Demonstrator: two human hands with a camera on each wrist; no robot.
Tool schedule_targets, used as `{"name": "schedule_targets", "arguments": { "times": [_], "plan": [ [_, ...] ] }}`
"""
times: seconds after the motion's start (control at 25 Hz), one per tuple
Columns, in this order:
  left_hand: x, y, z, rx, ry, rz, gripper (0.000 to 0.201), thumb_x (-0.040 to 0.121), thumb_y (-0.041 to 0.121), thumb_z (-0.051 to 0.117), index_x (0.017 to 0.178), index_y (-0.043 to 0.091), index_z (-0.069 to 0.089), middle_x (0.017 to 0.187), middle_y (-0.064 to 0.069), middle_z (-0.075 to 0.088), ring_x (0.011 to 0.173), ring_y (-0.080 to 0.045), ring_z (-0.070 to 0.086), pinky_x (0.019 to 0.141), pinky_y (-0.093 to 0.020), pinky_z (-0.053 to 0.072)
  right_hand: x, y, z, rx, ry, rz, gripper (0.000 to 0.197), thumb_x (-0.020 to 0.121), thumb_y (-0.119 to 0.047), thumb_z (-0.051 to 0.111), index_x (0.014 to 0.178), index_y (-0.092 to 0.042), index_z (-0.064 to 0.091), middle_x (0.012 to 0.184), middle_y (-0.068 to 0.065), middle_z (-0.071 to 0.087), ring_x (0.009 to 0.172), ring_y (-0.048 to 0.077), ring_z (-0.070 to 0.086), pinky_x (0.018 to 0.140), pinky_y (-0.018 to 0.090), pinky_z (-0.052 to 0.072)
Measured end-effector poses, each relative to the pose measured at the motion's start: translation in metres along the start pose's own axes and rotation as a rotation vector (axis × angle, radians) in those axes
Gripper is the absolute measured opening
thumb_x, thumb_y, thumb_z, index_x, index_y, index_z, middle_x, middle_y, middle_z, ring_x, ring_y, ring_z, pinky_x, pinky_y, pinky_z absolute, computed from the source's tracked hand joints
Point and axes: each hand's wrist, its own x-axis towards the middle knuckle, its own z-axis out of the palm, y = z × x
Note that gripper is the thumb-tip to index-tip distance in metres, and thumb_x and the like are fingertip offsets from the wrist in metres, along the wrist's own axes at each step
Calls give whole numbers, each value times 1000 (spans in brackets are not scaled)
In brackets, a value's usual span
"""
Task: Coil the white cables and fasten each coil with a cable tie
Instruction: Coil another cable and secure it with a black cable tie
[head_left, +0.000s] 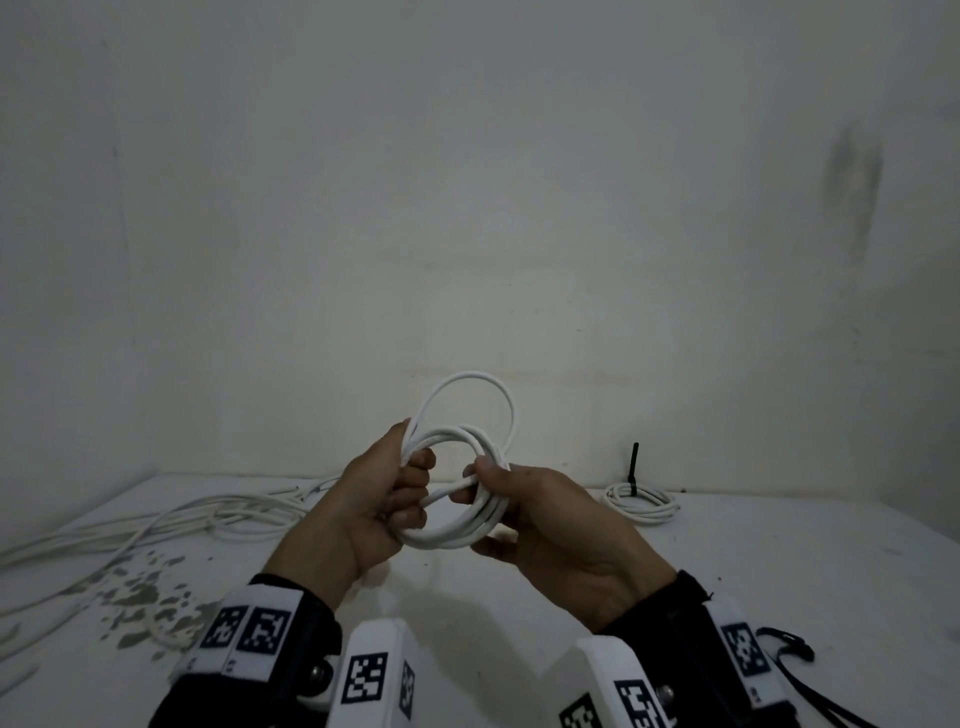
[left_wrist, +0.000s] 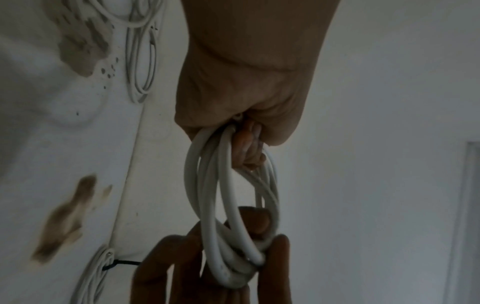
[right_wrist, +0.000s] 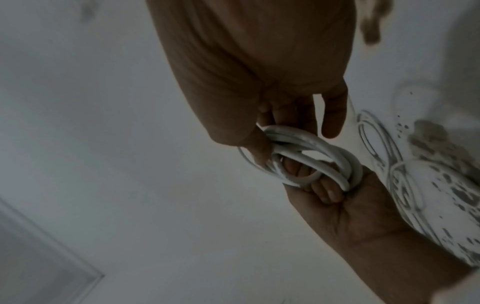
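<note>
A white cable coil (head_left: 457, 538) of several loops hangs in the air above the table, held between both hands. My left hand (head_left: 387, 493) grips its left side with fingers curled through the loops (left_wrist: 221, 185). My right hand (head_left: 498, 493) pinches the right side, thumb on top and fingers underneath (right_wrist: 306, 144). One larger loop (head_left: 470, 376) stands up above the rest. A finished coil (head_left: 641, 501) lies on the table at the right, bound by a black cable tie (head_left: 632, 467) whose tail sticks upward.
Loose white cables (head_left: 208, 514) sprawl over the left of the white table (head_left: 779, 545). Paint is chipped at the front left (head_left: 150, 582). A black strap (head_left: 789, 644) lies near my right wrist. A bare wall stands behind.
</note>
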Motion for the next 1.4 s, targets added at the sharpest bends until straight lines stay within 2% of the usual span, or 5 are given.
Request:
{"name": "schedule_targets", "arguments": {
  "times": [0.24,0.4,0.56,0.88,1.4],
  "plan": [
    [-1,-6,-1,-47,-98,-24,52,96,48,47,53,18,42,42,6,22,30,-5,17,35,-13,12,-11,6,20,-224,-7,-182,32,87,-9,62,57,-18,61,55,-3,60,52,9,58,56,23,48],
    [-9,3,10,62,-97,20,59,91,61,45,53,17,40,43,7,19,32,-8,13,36,-18,12,1,12,5,-668,327,-302,22,76,-19,74,78,-16,52,70,0,58,60,12,55,53,22,47],
    [-9,0,11,97,24,40,63,78,76,51,56,18,39,48,6,18,36,-9,14,35,-19,15,-3,-2,-7,-825,254,-140,38,78,-35,75,98,-19,48,83,5,70,54,12,56,50,26,48],
    [5,-1,-10,-77,254,115,58,81,66,60,57,21,32,41,8,17,30,-8,15,33,-15,14,-19,-16,3,-620,173,-197,50,84,0,57,124,-28,45,60,4,58,31,5,37,34,19,29],
    [18,1,-53,-283,285,97,45,97,43,54,64,17,36,33,7,20,23,-6,15,29,-14,13,-38,-37,4,-846,14,-276,27,88,-1,54,91,-21,72,54,8,59,33,17,43,43,22,41]
  ]
}}
